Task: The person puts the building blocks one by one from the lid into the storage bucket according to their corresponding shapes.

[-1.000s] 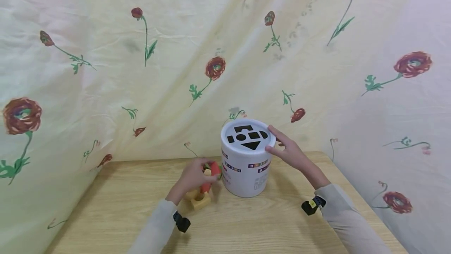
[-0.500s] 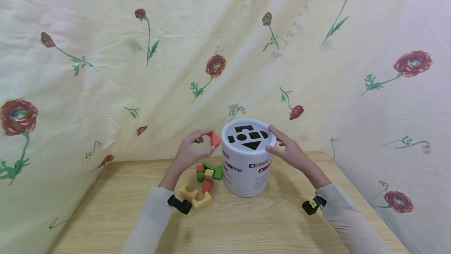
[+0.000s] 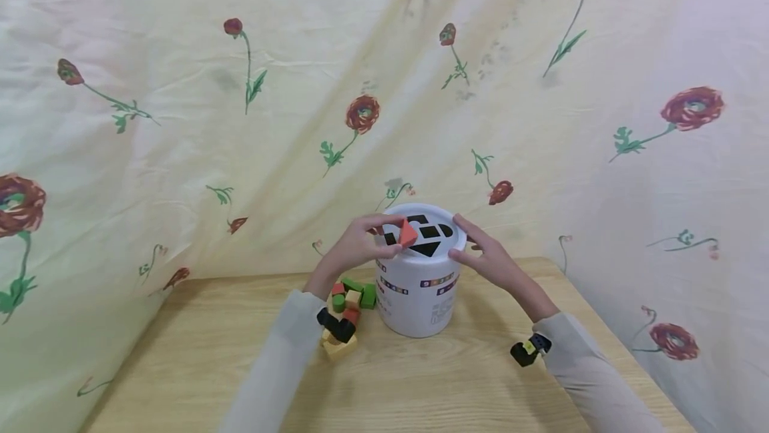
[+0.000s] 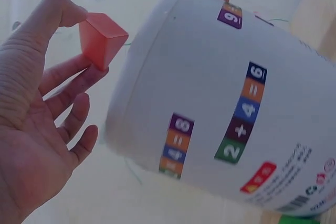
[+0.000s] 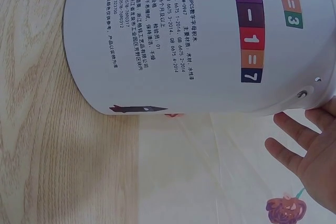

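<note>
My left hand (image 3: 359, 241) pinches a red triangular block (image 3: 408, 234) between thumb and fingertips, over the left side of the bucket's lid. In the left wrist view the red block stands just off the lid's edge, with the lower fingers loosely bent. The white round bucket (image 3: 414, 303) stands upright; its lid (image 3: 444, 214) has several black shaped holes, among them a triangle and a square. My right hand (image 3: 494, 258) rests its thumb and spread fingers on the lid's right rim. In the right wrist view its fingertips (image 5: 286, 121) touch the rim.
Left of the bucket lie several loose blocks: a green cylinder (image 3: 338, 303), a green block (image 3: 368, 296), a red block (image 3: 351, 316) and a yellow notched block (image 3: 339, 346), partly behind the wrist camera. A flowered cloth (image 3: 288, 153) hangs behind the wooden table (image 3: 408, 386).
My left hand has lifted the red triangular block from among the loose blocks and carried it up and right, over the lid. My right hand has stayed at the rim.
</note>
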The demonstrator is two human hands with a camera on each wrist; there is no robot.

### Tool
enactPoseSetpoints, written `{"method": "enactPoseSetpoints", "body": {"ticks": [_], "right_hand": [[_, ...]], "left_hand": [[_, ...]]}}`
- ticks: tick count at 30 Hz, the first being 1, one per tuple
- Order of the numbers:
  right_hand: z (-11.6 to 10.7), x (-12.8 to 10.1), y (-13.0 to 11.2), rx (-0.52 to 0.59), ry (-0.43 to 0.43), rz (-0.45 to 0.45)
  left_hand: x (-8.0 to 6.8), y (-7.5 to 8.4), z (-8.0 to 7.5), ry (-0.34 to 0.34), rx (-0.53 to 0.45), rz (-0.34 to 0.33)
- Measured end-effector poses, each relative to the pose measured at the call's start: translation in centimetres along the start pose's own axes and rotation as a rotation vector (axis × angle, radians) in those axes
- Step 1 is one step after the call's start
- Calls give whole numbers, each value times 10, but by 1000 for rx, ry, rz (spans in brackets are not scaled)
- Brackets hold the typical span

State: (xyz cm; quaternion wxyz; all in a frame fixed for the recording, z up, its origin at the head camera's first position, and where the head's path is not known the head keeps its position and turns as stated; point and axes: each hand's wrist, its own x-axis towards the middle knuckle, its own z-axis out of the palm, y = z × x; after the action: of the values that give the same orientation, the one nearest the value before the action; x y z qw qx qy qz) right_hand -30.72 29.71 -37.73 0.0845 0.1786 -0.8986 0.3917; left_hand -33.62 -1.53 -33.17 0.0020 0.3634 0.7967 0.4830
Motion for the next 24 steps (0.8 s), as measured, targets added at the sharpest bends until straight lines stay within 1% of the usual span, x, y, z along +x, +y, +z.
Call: {"method": "enactPoseSetpoints", "body": {"ticks": [2, 5, 11, 15, 18, 24], "right_hand": [[0, 0, 0, 4, 2, 9], [1, 2, 1, 6, 2, 19], [3, 4, 3, 10, 7, 23], [4, 7, 4, -2, 11, 8], [4, 9, 4, -3, 9, 6], [4, 11, 6, 3, 5, 9]], "left_hand": [[7, 0, 3, -34, 0, 9], [16, 0, 7, -78, 1, 4], [30, -5, 13, -139, 30, 0], [35, -7, 14, -162, 57, 0], [38, -6, 13, -182, 56, -6], [40, -6, 11, -244, 15, -34]]}}
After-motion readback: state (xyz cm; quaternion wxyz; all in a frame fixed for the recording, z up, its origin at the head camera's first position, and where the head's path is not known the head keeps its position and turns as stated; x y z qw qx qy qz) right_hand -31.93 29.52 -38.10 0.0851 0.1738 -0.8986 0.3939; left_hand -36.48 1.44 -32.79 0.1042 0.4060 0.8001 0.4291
